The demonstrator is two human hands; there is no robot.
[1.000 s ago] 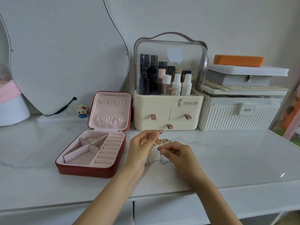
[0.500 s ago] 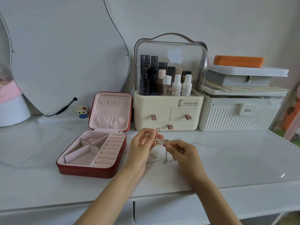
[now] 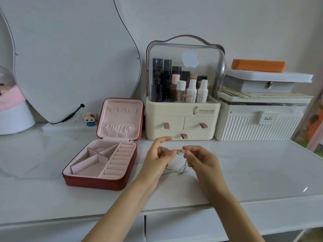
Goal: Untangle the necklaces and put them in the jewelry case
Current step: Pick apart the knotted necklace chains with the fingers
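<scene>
A tangle of thin gold and silver necklaces (image 3: 180, 152) hangs between my two hands just above the white tabletop, with silver strands (image 3: 181, 169) trailing down onto it. My left hand (image 3: 158, 160) pinches the gold end from the left, index finger raised. From the right, my right hand (image 3: 201, 159) pinches the knot. The red jewelry case (image 3: 97, 180) lies open to the left of my hands, its pink compartments bare and its lid upright.
A cream cosmetics organiser (image 3: 181, 119) with a clear dome stands right behind my hands. A ribbed white box (image 3: 258, 124) with stacked cases sits at the back right. A curved mirror (image 3: 70, 55) and small toy figure (image 3: 89, 117) stand back left.
Both hands have lowered slightly and drawn a little apart, stretching the gold tangle between them. My left index finger has lifted off the chain.
</scene>
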